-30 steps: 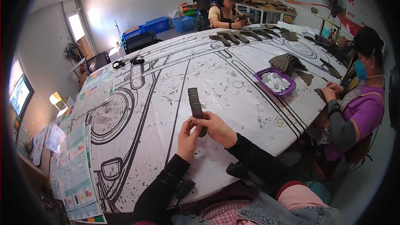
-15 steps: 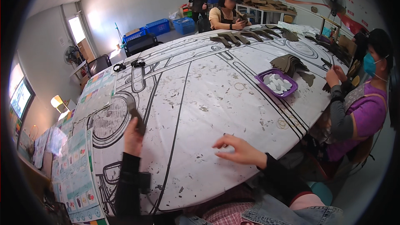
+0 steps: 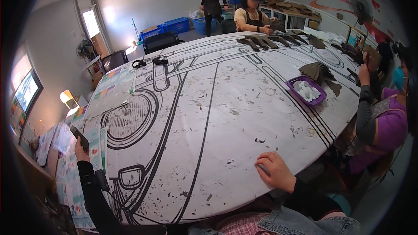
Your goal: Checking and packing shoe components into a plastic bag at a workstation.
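My left hand (image 3: 82, 153), out at the left edge of the table over the printed sheets, is closed round a dark olive-brown piece (image 3: 79, 135). That piece points up and away; its exact kind does not show. My right hand (image 3: 278, 173) is low over the near right part of the table, its fingers curled. A small grey oval piece (image 3: 263, 169) shows at its fingertips, partly covered by them. Farther right, a purple basket (image 3: 320, 99) holds several white and grey oval pieces (image 3: 306, 90). Beside it lies a fanned stack of dark olive-brown pieces (image 3: 317, 72).
Printed sheets (image 3: 93, 129) cover the table's left edge. More dark pieces (image 3: 272, 40) lie in a row along the far side. Rubber bands (image 3: 270, 92) and dark flecks dot the white cover (image 3: 235, 122). One co-worker (image 3: 387, 117) sits at right, another (image 3: 252, 15) across; a third person (image 3: 212, 2) stands behind.
My left hand has swung left and toward me, carrying the dark piece from the table drawing to the sheets. My right hand has moved right and its fingers have curled in. The view has turned left.
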`<state>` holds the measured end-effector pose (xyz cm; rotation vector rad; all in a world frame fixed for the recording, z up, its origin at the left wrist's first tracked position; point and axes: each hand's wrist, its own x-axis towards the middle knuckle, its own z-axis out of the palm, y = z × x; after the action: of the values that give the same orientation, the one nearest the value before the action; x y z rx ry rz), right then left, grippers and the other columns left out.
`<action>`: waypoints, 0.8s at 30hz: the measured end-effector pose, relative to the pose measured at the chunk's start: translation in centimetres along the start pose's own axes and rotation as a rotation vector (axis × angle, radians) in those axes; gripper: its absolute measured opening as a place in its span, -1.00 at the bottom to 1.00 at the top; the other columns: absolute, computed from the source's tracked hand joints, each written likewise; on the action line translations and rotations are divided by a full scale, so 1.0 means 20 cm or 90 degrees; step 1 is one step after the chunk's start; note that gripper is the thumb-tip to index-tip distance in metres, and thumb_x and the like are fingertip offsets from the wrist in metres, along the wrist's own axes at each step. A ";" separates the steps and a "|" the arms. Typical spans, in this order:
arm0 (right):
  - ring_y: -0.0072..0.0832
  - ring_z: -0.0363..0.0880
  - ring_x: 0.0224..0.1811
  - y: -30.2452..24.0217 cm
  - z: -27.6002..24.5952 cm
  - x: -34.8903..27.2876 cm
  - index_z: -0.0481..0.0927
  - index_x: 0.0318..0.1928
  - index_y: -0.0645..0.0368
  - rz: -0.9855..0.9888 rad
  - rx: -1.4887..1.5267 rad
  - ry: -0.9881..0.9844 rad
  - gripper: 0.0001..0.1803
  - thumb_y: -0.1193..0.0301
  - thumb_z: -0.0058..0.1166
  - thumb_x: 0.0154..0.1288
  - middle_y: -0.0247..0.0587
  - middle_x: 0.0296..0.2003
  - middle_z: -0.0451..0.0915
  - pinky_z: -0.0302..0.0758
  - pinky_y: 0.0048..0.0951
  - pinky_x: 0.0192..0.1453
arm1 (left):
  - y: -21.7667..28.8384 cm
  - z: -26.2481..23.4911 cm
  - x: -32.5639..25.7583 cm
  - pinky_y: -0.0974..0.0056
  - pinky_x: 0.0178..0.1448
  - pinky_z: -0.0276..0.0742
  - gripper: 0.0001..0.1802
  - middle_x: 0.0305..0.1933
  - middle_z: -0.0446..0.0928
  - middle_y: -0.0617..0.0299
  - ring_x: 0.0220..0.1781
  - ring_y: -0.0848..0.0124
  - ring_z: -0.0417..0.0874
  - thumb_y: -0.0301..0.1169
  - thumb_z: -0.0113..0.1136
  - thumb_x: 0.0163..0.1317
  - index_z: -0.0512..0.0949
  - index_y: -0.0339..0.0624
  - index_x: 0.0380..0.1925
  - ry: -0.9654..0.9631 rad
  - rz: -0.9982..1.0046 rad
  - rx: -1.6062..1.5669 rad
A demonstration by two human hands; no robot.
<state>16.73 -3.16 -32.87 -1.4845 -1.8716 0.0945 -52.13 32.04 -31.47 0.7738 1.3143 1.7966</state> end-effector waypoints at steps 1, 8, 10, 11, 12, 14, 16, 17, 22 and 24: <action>-0.18 0.43 -0.11 0.00 0.00 0.00 0.51 -0.26 0.17 0.006 -0.006 -0.004 -0.81 0.55 0.14 0.06 -0.15 -0.18 0.45 0.40 -0.27 -0.02 | -0.01 -0.02 0.00 0.36 -0.17 0.39 -0.74 -0.27 0.53 0.39 -0.24 0.50 0.49 -0.15 0.25 0.17 0.56 0.00 -0.22 0.001 -0.011 -0.008; -0.18 0.42 -0.11 -0.01 -0.02 0.00 0.51 -0.28 0.16 0.029 -0.042 -0.011 -0.82 0.55 0.13 0.04 -0.16 -0.20 0.45 0.39 -0.27 0.00 | -0.20 0.30 -0.23 0.34 -0.10 0.40 -0.70 -0.19 0.52 0.39 -0.20 0.49 0.50 -0.22 0.20 0.22 0.52 -0.07 -0.09 -0.183 -0.077 -0.016; -0.18 0.42 -0.11 0.01 -0.02 0.01 0.51 -0.29 0.16 0.026 -0.048 -0.014 -0.82 0.55 0.13 0.04 -0.16 -0.20 0.45 0.38 -0.27 0.00 | -0.18 0.51 -0.40 0.41 -0.23 0.45 -0.71 -0.23 0.54 0.41 -0.26 0.56 0.53 -0.23 0.19 0.25 0.50 -0.08 -0.09 -0.207 -0.050 0.058; -0.19 0.42 -0.11 0.01 -0.01 0.01 0.51 -0.29 0.16 0.022 -0.053 -0.014 -0.82 0.56 0.13 0.04 -0.16 -0.21 0.45 0.38 -0.27 0.00 | -0.16 0.55 -0.44 0.41 -0.23 0.45 -0.71 -0.24 0.54 0.42 -0.27 0.57 0.54 -0.23 0.20 0.24 0.50 -0.08 -0.10 -0.207 -0.040 0.082; -0.19 0.42 -0.11 0.01 0.00 0.03 0.51 -0.29 0.16 0.013 -0.049 -0.023 -0.82 0.56 0.13 0.04 -0.16 -0.21 0.45 0.38 -0.27 0.00 | -0.15 0.56 -0.47 0.42 -0.23 0.46 -0.71 -0.24 0.54 0.42 -0.28 0.57 0.54 -0.23 0.20 0.24 0.50 -0.08 -0.10 -0.205 -0.031 0.107; -0.16 0.43 -0.12 -0.01 0.07 0.05 0.52 -0.29 0.18 0.007 -0.028 -0.038 -0.82 0.56 0.15 0.02 -0.13 -0.21 0.46 0.39 -0.27 -0.01 | -0.11 0.50 -0.48 0.42 -0.18 0.47 -0.68 -0.23 0.53 0.42 -0.24 0.58 0.53 -0.21 0.21 0.23 0.50 -0.07 -0.07 -0.215 -0.023 0.124; -0.14 0.43 -0.12 -0.02 0.09 0.03 0.52 -0.29 0.21 0.018 -0.039 -0.016 -0.81 0.56 0.14 0.02 -0.08 -0.21 0.46 0.39 -0.26 -0.01 | -0.09 0.54 -0.54 0.41 -0.19 0.47 -0.65 -0.25 0.52 0.43 -0.22 0.61 0.50 -0.20 0.19 0.24 0.50 -0.06 -0.02 -0.194 -0.023 0.137; -0.11 0.43 -0.12 -0.02 0.06 0.02 0.52 -0.29 0.24 0.026 -0.044 -0.008 -0.82 0.58 0.12 0.03 -0.03 -0.20 0.46 0.39 -0.25 -0.02 | -0.11 0.62 -0.55 0.40 -0.18 0.46 -0.62 -0.26 0.51 0.45 -0.24 0.61 0.49 -0.19 0.18 0.24 0.49 -0.04 0.02 -0.193 -0.030 0.129; -0.13 0.39 -0.10 -0.12 0.01 0.01 0.46 -0.28 0.28 0.056 -0.067 -0.029 -0.84 0.62 0.02 0.06 -0.02 -0.19 0.40 0.36 -0.28 0.00 | -0.18 0.52 -0.44 0.26 -0.09 0.58 -0.68 -0.18 0.52 0.25 -0.18 0.44 0.56 -0.25 0.10 0.30 0.47 -0.20 -0.04 -0.118 -0.079 -0.016; -0.14 0.38 -0.10 -0.14 0.03 0.01 0.45 -0.27 0.28 0.049 -0.050 -0.042 -0.83 0.63 0.02 0.06 -0.03 -0.18 0.40 0.35 -0.28 0.00 | -0.19 0.34 -0.42 0.19 -0.08 0.53 -0.65 -0.16 0.50 0.20 -0.15 0.39 0.53 -0.25 0.09 0.28 0.44 -0.22 -0.02 -0.064 -0.060 -0.022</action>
<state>14.10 -3.55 -31.92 -1.6253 -1.8892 0.1081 -41.31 28.93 -33.36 0.7603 1.2301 1.6799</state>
